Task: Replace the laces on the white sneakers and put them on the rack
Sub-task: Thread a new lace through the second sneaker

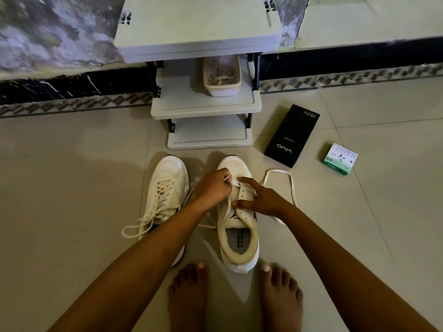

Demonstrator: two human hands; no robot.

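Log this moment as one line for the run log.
left hand: pinches lace tip | right hand: steadies right sneaker | left sneaker: laced | rack: no sneakers

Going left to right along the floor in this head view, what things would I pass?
Laced sneaker → sneaker being laced → loose lace → black box → small green box.
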